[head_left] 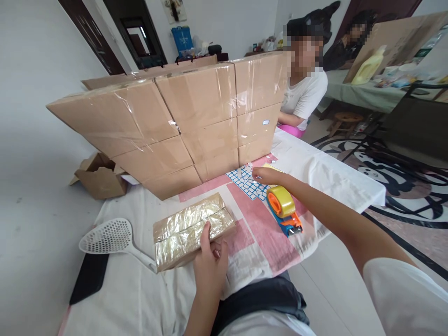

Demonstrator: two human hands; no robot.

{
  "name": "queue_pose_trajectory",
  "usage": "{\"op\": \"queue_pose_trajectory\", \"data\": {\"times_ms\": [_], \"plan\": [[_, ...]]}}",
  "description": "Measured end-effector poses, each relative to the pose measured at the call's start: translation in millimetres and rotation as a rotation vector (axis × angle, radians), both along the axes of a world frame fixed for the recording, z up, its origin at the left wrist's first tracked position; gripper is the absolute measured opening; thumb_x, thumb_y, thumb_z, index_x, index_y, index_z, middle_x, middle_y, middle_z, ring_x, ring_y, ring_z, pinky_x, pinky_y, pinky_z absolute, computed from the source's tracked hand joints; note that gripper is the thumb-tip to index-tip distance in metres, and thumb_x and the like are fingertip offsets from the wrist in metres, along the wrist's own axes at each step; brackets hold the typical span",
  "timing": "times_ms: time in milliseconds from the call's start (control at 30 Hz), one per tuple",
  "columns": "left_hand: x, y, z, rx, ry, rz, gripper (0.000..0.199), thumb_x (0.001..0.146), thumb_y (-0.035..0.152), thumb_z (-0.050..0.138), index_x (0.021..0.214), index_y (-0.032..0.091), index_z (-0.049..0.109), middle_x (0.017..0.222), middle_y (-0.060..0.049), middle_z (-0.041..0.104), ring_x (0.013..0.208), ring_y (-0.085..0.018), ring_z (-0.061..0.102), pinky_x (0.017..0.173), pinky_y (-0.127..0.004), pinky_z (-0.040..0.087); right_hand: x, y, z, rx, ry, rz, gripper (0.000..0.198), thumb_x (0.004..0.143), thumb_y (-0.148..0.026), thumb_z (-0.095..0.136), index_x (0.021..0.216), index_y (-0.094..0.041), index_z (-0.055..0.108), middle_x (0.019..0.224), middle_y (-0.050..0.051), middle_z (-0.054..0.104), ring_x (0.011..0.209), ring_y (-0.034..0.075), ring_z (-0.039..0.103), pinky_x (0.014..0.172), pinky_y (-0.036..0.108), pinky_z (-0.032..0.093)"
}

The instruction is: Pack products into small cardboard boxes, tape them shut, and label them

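Observation:
A small cardboard box (pixel 189 238) wrapped in shiny clear tape lies on the table in front of me. My left hand (pixel 212 261) grips its near right edge, thumb on top and fingers against the side. Farther right, my right hand (pixel 264 175) is closed at a sheet of blue-edged white stickers (pixel 248 182), fingertips pinched over its right part; what they hold is too small to make out. Just below that hand stands a tape dispenser (pixel 285 210) with a yellow roll, orange hub and blue frame.
Stacked cardboard boxes (pixel 210 102) form a wall behind; one bears a small label (pixel 266 122). At left lie a white slotted skimmer (pixel 108 235), a black flat object (pixel 89 277) and an open carton (pixel 101 177). A person (pixel 304 88) sits beyond the table's right side.

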State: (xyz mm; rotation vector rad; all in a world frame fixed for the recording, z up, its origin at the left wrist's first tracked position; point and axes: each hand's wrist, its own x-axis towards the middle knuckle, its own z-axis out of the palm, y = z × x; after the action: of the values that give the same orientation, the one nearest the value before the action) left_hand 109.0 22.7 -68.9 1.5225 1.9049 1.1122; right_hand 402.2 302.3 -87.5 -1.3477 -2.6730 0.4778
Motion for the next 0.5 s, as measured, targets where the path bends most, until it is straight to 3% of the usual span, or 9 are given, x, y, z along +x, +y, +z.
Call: {"op": "queue_pose_trajectory", "data": {"times_ms": [200, 367, 500], "plan": [[0.2, -0.7, -1.6, 0.019, 0.009, -0.001, 0.062, 0.094, 0.043, 0.052, 0.149, 0.018, 0.045, 0.06, 0.007, 0.061, 0.055, -0.017, 0.059, 0.061, -0.028, 0.044, 12.9, -2.5, -6.7, 0.01, 0.096, -0.13, 0.015, 0.092, -0.015, 0.052, 0.095, -0.011, 0.066, 0.085, 0.01, 0.069, 0.073, 0.018, 0.055, 0.067, 0.027, 0.034], [-4.5, 0.9, -9.3, 0.03, 0.015, -0.023, 0.064, 0.094, 0.044, 0.055, 0.151, 0.018, 0.043, 0.059, 0.008, 0.061, 0.054, -0.017, 0.059, 0.061, -0.028, 0.046, 17.0, -6.2, -11.8, -0.02, 0.199, -0.192, 0.011, 0.085, -0.012, 0.053, 0.085, -0.014, 0.064, 0.08, 0.007, 0.068, 0.071, 0.017, 0.056, 0.068, 0.026, 0.036], [-8.2, 1.9, -15.5, 0.053, 0.039, -0.049, 0.069, 0.094, 0.046, 0.057, 0.153, 0.016, 0.039, 0.058, 0.008, 0.061, 0.051, -0.016, 0.058, 0.057, -0.027, 0.046, 15.7, -10.4, -3.0, -0.027, 0.325, -0.243, 0.008, 0.078, -0.011, 0.055, 0.081, -0.015, 0.061, 0.077, 0.006, 0.067, 0.07, 0.017, 0.058, 0.066, 0.026, 0.039]]}}
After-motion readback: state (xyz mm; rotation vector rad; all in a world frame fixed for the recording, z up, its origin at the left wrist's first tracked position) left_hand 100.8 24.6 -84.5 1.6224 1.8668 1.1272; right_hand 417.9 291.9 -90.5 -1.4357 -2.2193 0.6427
